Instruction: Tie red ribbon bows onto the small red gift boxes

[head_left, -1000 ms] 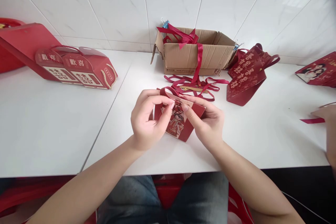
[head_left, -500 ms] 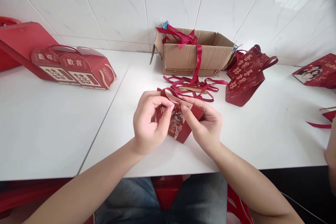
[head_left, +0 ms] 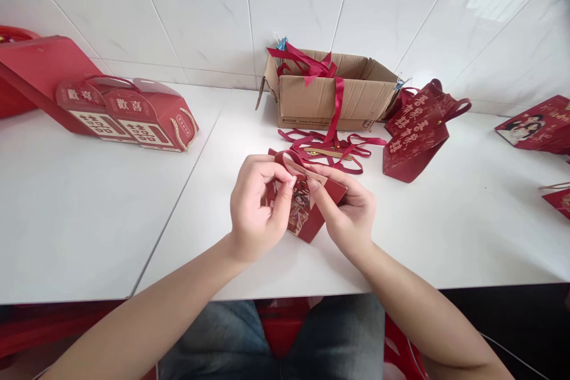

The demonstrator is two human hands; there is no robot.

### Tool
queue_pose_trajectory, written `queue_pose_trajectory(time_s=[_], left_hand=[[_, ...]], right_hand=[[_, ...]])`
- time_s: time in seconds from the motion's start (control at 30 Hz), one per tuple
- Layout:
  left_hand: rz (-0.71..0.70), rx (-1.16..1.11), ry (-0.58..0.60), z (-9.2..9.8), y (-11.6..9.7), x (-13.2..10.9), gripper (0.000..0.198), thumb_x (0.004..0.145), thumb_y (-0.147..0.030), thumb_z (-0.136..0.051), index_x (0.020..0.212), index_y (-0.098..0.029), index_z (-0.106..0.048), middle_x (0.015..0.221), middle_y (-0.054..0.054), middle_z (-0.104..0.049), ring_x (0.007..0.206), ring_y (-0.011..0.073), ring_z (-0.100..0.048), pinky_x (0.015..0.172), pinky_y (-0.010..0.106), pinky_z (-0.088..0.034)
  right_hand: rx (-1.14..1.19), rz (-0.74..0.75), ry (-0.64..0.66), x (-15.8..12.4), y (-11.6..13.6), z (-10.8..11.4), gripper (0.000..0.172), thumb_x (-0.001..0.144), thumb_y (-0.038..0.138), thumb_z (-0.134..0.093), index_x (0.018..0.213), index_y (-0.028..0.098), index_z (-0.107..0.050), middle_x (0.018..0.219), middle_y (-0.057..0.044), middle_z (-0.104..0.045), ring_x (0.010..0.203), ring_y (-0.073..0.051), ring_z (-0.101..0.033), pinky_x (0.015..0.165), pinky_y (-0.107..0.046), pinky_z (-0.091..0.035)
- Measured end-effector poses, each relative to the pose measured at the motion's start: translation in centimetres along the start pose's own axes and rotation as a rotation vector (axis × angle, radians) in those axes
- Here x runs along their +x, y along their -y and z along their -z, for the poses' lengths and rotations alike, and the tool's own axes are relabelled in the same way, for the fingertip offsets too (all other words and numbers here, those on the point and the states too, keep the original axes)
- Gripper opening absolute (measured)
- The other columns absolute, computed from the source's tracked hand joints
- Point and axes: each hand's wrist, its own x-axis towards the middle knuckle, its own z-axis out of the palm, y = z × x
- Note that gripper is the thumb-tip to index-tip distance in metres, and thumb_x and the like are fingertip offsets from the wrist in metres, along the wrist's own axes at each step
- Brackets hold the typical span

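A small red gift box point(head_left: 312, 222) with a printed cartoon figure stands tilted in front of me, between both hands. A dark red strap point(head_left: 281, 158) loops over its top. My left hand point(head_left: 258, 208) is closed, its thumb and index finger pinched at the strap's end against the box's upper front. My right hand point(head_left: 351, 205) grips the upper right of the box, thumb on the front panel and fingers behind. Exactly what lies between the left fingertips is hidden. Just behind the box is a loose heap of red ribbons point(head_left: 351, 141).
A cardboard box point(head_left: 320, 98) with ribbon over its rim stands against the tiled wall. Red double-handled boxes point(head_left: 154, 122) sit at left. A red gift box with gold lettering point(head_left: 416, 145) stands at right, with others point(head_left: 534, 130) farther along the white table point(head_left: 467, 231).
Both hands keep nearly the same hold on the gift box; the left has shifted slightly right. At the right edge, another person's arm and a loose ribbon have left the view.
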Motion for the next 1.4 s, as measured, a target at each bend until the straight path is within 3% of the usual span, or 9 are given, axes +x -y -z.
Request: queue_pose_trajectory(time_s=[0.13,0.3,0.53,0.77,0.87,0.93,1.13,1.4], left_hand=[[-0.037,0.009,-0.028,-0.3,0.3,-0.1,0.023,0.080,-0.004,-0.061,0.092,-0.020,-0.050,0.093,0.004,-0.052,0.084,0.0162,-0.061,0.073,0.033,-0.055],[-0.097,0.041,-0.077,-0.6,0.4,0.0,0.027,0.081,-0.007,-0.062,0.098,-0.021,-0.046,0.091,0.002,-0.053,0.083,0.0145,-0.062,0.068,0.028,-0.054],[-0.111,0.068,-0.108,-0.6,0.2,-0.3,0.033,0.079,-0.004,-0.064,0.102,-0.021,-0.047,0.093,0.001,-0.055,0.084,0.0128,-0.064,0.068,0.024,-0.055],[-0.119,0.233,-0.183,0.1,0.5,0.4,0.044,0.070,-0.013,-0.077,0.104,-0.023,-0.050,0.093,0.000,-0.056,0.085,0.0155,-0.062,0.079,0.034,-0.052],[-0.050,0.216,-0.171,0.4,0.4,1.1,0.056,0.065,-0.020,-0.083,0.108,-0.024,-0.048,0.103,0.004,-0.056,0.098,0.0206,-0.060,0.086,0.039,-0.050],[0.001,0.087,-0.114,0.3,0.2,1.4,0.056,0.067,-0.020,-0.081,0.109,-0.024,-0.043,0.108,0.005,-0.056,0.102,0.0212,-0.061,0.086,0.039,-0.052],[0.199,-0.240,0.053,0.3,-1.0,1.3,0.047,0.076,-0.012,-0.072,0.103,-0.024,-0.036,0.088,-0.001,-0.064,0.071,0.0129,-0.069,0.063,0.026,-0.058],[0.418,-0.347,0.091,0.7,-1.7,1.7,0.046,0.075,-0.015,-0.075,0.105,-0.021,-0.041,0.083,-0.001,-0.070,0.067,0.0157,-0.073,0.064,0.026,-0.062]], right_hand=[[0.004,0.089,-0.005,0.1,0.0,-0.2,0.026,0.084,0.014,-0.064,0.106,0.027,-0.070,0.104,0.001,-0.076,0.093,-0.017,-0.073,0.084,-0.032,-0.061],[0.064,0.067,0.028,0.0,0.0,-0.2,0.027,0.085,0.012,-0.063,0.108,0.026,-0.069,0.108,-0.002,-0.075,0.102,-0.020,-0.071,0.090,-0.037,-0.059],[0.033,0.088,0.010,0.1,0.1,-0.1,0.027,0.084,0.013,-0.064,0.106,0.028,-0.070,0.103,0.001,-0.076,0.096,-0.017,-0.072,0.085,-0.033,-0.061],[0.106,0.024,0.055,0.0,0.0,0.0,0.022,0.085,0.017,-0.064,0.104,0.027,-0.069,0.104,-0.001,-0.076,0.093,-0.020,-0.073,0.083,-0.038,-0.062],[0.136,-0.010,0.074,0.4,0.1,0.4,0.018,0.084,0.018,-0.065,0.101,0.026,-0.068,0.098,-0.001,-0.076,0.084,-0.018,-0.073,0.073,-0.033,-0.063],[0.122,0.002,0.079,0.6,0.1,0.7,0.019,0.084,0.019,-0.066,0.101,0.026,-0.066,0.096,-0.001,-0.076,0.083,-0.017,-0.073,0.070,-0.031,-0.062],[0.053,0.110,0.086,1.0,0.2,0.7,0.028,0.074,0.019,-0.075,0.098,0.024,-0.062,0.094,0.000,-0.071,0.083,-0.015,-0.070,0.074,-0.028,-0.059],[0.007,0.078,0.086,1.0,0.4,0.8,0.020,0.076,0.021,-0.072,0.093,0.023,-0.063,0.088,0.001,-0.072,0.075,-0.013,-0.068,0.067,-0.026,-0.058]])
